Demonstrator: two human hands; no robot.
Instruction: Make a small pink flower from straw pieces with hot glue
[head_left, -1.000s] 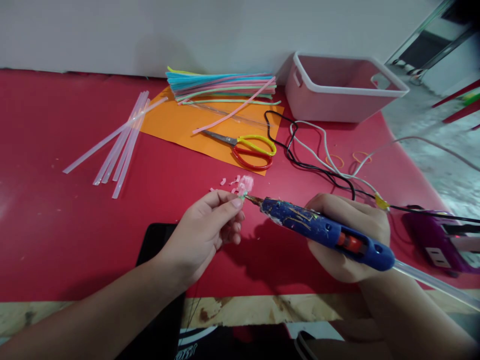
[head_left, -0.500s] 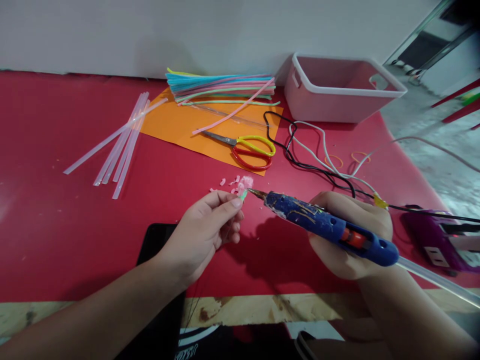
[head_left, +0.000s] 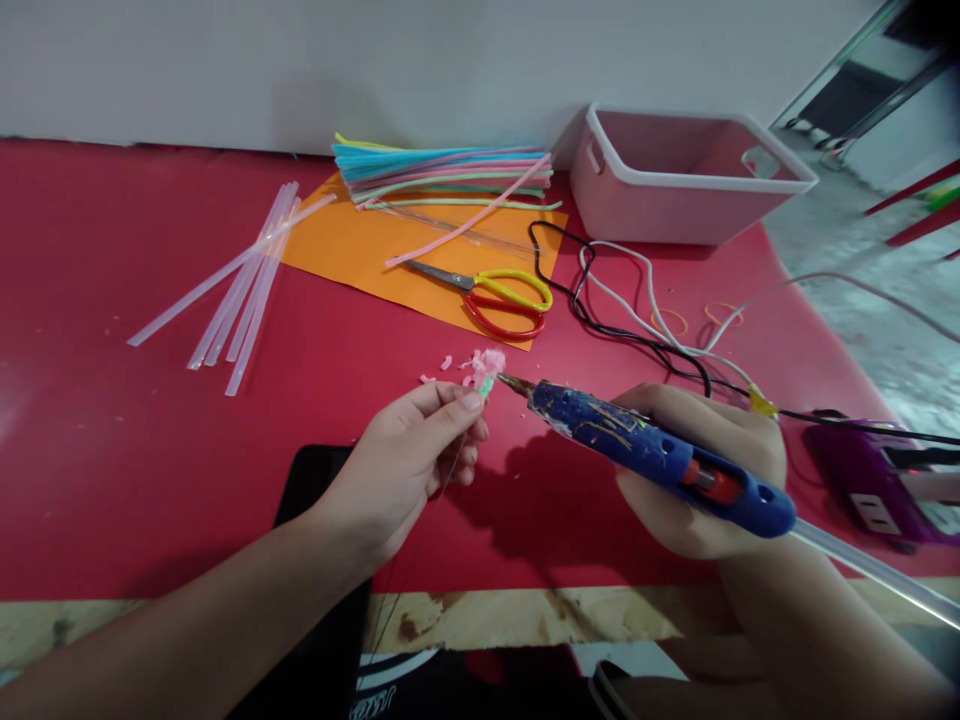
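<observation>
Between the thumb and fingers of my left hand (head_left: 420, 450) is a small green piece (head_left: 487, 385), with a thin dark wire trailing below the fingers. Just beyond it lie pink fluff (head_left: 491, 362) and small pink scraps (head_left: 447, 362); whether the fluff touches the green piece I cannot tell. My right hand (head_left: 697, 470) is wrapped round a blue glue gun (head_left: 622, 430), its body smeared with dried residue. The gun's brown nozzle points left, right beside the green piece. A clear glue stick (head_left: 870, 565) sticks out of the gun's rear.
Scissors (head_left: 480, 290) and a bundle of pipe cleaners (head_left: 442, 172) lie on an orange sheet (head_left: 337, 255). Glue sticks (head_left: 244, 290) are at left. At right are a pink basket (head_left: 652, 205), tangled cords (head_left: 600, 325) and a purple power strip (head_left: 862, 480). A black phone-like slab (head_left: 319, 630) lies under my left arm.
My left hand has turned the green piece slightly, and more of it and of the wire below now shows. The glue gun has barely moved; its red inner part looks shifted.
</observation>
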